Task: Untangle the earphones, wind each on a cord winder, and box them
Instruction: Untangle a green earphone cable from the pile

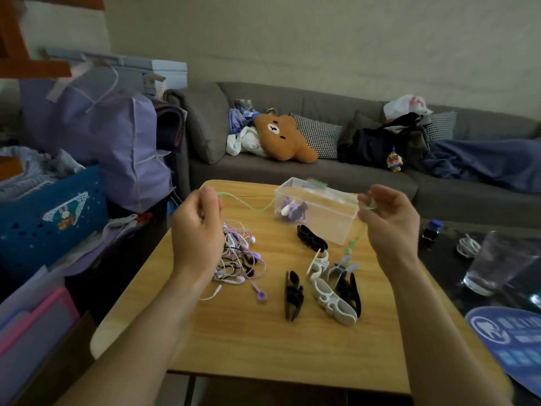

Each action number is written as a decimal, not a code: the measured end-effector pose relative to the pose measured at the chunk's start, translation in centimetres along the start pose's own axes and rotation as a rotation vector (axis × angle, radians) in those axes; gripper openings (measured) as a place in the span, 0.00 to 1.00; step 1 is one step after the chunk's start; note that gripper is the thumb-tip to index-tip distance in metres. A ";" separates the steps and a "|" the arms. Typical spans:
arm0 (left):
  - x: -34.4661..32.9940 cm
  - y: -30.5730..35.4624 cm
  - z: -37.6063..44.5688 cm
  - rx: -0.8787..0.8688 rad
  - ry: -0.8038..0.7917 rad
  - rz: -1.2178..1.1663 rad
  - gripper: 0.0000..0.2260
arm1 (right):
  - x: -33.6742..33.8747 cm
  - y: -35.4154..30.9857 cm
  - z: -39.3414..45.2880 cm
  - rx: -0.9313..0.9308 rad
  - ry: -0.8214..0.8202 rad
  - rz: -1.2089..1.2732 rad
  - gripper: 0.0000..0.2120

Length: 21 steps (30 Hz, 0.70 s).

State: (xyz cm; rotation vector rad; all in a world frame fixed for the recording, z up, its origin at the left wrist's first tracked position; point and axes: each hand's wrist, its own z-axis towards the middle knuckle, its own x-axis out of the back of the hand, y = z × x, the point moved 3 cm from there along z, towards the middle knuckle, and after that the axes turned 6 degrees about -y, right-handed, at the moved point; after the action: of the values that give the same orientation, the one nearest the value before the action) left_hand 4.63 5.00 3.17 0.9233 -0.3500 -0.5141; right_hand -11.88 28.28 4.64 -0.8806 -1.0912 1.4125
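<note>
My left hand (197, 227) pinches one end of a green earphone cord (247, 204) that sags across to my right hand (389, 218), which grips its other end; green earbuds (349, 247) dangle below that hand. A tangle of purple, white and black earphones (240, 259) lies on the wooden table (248, 332) beside my left wrist. Black and white cord winders (322, 288) lie loose at centre right. The clear plastic box (317, 210) stands at the table's far side with wound earphones inside.
A glass of water (494, 263) and a small dark bottle (431, 232) stand on the dark surface to the right. A grey sofa (322, 171) with a bear cushion runs behind the table. A blue basket (49, 212) and bags crowd the left.
</note>
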 end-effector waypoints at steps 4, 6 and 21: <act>-1.8 0.0 -1.1 0.035 -0.189 0.035 0.20 | -0.2 1.2 0.2 -0.187 -0.201 -0.536 0.34; -2.5 -0.2 -1.8 -0.008 -0.254 0.128 0.19 | -0.2 1.0 0.1 -0.151 -0.220 -0.772 0.26; -4.4 0.4 -3.1 0.135 -0.485 0.042 0.20 | -7.0 -0.8 -4.6 0.205 -0.740 -0.293 0.04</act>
State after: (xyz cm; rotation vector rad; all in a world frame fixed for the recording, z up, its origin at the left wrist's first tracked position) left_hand 2.63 9.77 1.44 0.9134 -0.8496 -0.6808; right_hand -6.37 22.05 3.59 -0.0161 -1.5070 1.5973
